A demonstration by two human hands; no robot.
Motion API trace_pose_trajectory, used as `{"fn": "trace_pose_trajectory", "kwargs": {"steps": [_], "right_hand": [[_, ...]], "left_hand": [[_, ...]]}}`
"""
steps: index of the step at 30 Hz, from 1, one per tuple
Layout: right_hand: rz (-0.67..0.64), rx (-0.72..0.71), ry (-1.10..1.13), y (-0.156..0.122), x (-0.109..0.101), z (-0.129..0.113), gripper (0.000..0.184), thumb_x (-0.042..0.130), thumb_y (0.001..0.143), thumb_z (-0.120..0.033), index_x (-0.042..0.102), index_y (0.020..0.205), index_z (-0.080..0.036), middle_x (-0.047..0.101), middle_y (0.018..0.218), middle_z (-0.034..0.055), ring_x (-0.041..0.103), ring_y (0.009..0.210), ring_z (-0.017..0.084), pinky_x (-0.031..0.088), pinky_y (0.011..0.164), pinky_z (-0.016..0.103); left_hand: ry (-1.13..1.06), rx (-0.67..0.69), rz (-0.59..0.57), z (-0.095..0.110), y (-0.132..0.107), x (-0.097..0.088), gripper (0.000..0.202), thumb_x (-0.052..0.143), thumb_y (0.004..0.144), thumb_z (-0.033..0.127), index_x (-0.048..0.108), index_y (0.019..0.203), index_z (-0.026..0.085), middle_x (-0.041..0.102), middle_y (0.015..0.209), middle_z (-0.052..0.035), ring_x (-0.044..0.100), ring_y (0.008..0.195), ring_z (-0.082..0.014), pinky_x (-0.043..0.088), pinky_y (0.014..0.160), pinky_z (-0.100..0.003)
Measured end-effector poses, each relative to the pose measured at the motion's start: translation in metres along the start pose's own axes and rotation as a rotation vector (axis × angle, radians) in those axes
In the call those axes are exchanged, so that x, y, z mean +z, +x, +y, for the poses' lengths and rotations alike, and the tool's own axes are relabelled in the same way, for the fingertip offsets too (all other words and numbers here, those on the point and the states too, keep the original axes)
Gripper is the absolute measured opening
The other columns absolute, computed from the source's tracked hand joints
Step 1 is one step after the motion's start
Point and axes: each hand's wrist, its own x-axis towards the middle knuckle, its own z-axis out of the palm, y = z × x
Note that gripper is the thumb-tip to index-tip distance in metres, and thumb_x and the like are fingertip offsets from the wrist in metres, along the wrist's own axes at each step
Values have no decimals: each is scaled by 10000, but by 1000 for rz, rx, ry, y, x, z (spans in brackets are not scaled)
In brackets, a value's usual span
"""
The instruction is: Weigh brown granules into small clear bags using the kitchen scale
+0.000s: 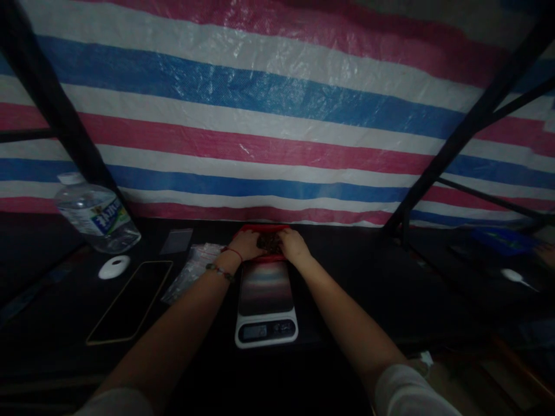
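A shallow red tray (265, 258) holds a pile of small dark brown pieces (269, 242), too dim to name. My left hand (247, 244) lies over the tray's left side, fingers curled in against the pile. From the right, my right hand (295, 245) reaches over the opposite side, its fingers bent at the pile's edge. Whatever is between the fingertips is hidden. Just in front of the tray, between my forearms, is a white digital scale (266, 335) with a shiny platform and a small display. The tray's near edge meets or overlaps the scale's far end.
Left of my left forearm lie clear plastic bags (195, 268), a phone (132, 300), a white mouse-like object (114, 267) and a large water bottle (97, 214). Dark frame posts (446, 153) stand before a striped sheet (269, 156). A blue object (503, 241) is far right, near another person's hand.
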Motion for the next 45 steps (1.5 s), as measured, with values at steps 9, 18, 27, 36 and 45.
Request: {"fn": "trace_pose_trajectory", "kwargs": {"steps": [9,18,27,36,45], "right_hand": [[-36,-55,256,14,15,10,355,621,740,-120,660,1088,-179,662,1118,88,598,1040,213,427,922,295],[67,-136,462,8,42,5,497,551,761,-66,559,1248,-167,598,1221,106,535,1134,198,410,976,329],[147,-78,474,8,41,-3,393,578,712,-110,621,1099,-161,579,1090,95,524,1053,199,431,938,339],[227,-16,480,2,36,-12,313,584,709,-141,608,1021,-156,644,1007,88,580,953,210,450,880,346],[224,-37,508,0,33,-14,361,592,741,-159,603,1102,-155,645,1099,101,576,1030,217,420,930,356]], "left_hand": [[-170,80,158,-5,-10,15,343,651,736,344,678,1037,181,664,1052,-111,609,987,-258,464,895,-354],[-344,195,279,-5,-17,21,270,575,802,180,654,1060,174,668,1072,-82,599,1034,-216,453,965,-362],[-446,197,351,8,-18,16,329,498,836,123,614,1141,162,655,1152,-74,590,1087,-191,437,1015,-356],[-432,216,410,6,-15,22,345,477,853,150,598,1176,178,634,1191,-71,572,1119,-188,434,1031,-368],[-486,171,472,9,-17,20,346,535,835,169,581,1178,146,607,1201,-94,530,1152,-204,403,1051,-383]]}}
